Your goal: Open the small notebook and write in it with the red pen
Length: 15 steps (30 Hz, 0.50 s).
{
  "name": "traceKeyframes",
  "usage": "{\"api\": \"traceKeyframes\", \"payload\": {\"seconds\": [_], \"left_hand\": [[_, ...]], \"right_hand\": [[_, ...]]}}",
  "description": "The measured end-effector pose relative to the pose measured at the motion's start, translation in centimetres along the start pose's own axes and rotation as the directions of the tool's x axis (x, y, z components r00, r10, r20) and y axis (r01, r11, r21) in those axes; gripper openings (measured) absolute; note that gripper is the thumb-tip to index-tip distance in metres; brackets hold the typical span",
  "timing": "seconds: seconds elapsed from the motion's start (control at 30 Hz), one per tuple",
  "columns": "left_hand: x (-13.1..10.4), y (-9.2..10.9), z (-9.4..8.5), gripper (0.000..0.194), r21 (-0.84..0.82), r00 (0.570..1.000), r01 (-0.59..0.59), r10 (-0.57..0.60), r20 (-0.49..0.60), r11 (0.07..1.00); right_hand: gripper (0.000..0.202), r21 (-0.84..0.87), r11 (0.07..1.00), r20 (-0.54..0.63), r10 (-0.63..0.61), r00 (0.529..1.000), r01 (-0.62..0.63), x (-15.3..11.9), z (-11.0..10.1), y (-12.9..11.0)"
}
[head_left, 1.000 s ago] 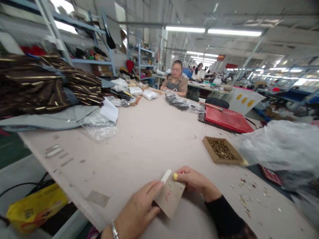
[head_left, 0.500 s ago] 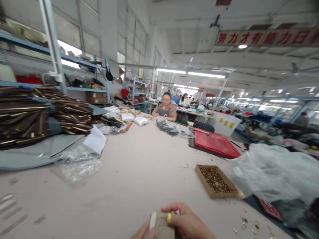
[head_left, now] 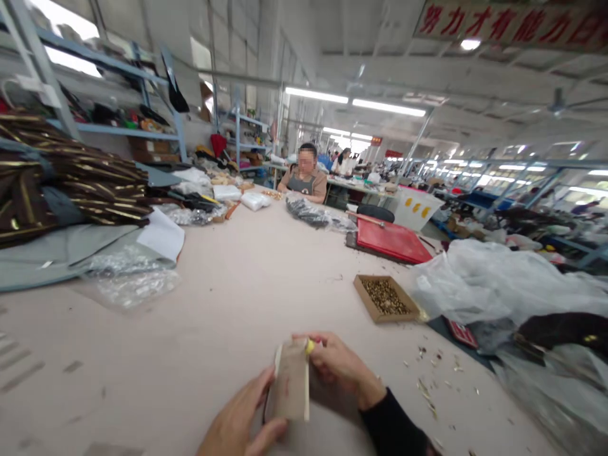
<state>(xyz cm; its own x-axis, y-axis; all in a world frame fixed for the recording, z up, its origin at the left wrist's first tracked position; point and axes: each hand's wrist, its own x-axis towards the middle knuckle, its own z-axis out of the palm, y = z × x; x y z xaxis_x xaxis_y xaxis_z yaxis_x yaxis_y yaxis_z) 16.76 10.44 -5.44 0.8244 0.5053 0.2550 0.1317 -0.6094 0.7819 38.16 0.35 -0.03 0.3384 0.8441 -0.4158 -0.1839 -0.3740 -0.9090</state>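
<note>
A flat, rectangular beige piece [head_left: 291, 380] with pale edges is held tilted above the near part of the table. My left hand [head_left: 242, 408] grips its left side and lower corner, the thumb near the bottom edge. My right hand [head_left: 337, 364], closed, pinches the top right corner, its index finger along the far edge. A yellow band [head_left: 310, 346] shows at the right thumb tip. Beside it is a small red spot, too blurred to name. A dark edge shows under the piece by my left fingers.
A cardboard box of small brass-coloured parts [head_left: 386, 297] stands to the right, with loose metal bits [head_left: 427, 396] nearer me. Beyond lie a red board [head_left: 392, 239] and clear plastic bags [head_left: 494, 278]. Brown striped bundles [head_left: 90, 180] lie at left. A co-worker [head_left: 306, 174] sits at the far end.
My view has tipped downward, so the table's things sit higher in the picture. Both hands and the beige piece show more fully, the piece now seen along its length.
</note>
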Motion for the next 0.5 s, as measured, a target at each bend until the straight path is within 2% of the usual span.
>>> {"api": "traceKeyframes", "payload": {"seconds": [0.07,0.13,0.27,0.5], "left_hand": [[-0.6,0.7,-0.5,0.048,-0.039,0.997,0.079,-0.078,0.015,0.996],[-0.9,1.6,-0.9,0.046,-0.074,0.994,0.102,-0.1,0.039,0.992],[-0.8,2.6,-1.2,0.045,-0.122,0.996,0.09,-0.086,0.039,0.988],[-0.6,2.2,-1.1,0.04,-0.07,1.0,-0.001,0.001,-0.007,0.998]], "right_hand": [[0.058,0.002,0.997,0.027,-0.073,0.997,0.073,-0.3,0.0,-0.3],[0.061,0.022,0.993,0.053,-0.119,0.992,0.118,-0.3,0.1,-0.3],[0.063,-0.018,0.985,0.056,-0.171,0.984,0.172,-0.3,0.8,-0.2],[0.057,-0.092,0.983,-0.079,-0.168,0.983,0.16,0.0,1.9,-0.2]]}}
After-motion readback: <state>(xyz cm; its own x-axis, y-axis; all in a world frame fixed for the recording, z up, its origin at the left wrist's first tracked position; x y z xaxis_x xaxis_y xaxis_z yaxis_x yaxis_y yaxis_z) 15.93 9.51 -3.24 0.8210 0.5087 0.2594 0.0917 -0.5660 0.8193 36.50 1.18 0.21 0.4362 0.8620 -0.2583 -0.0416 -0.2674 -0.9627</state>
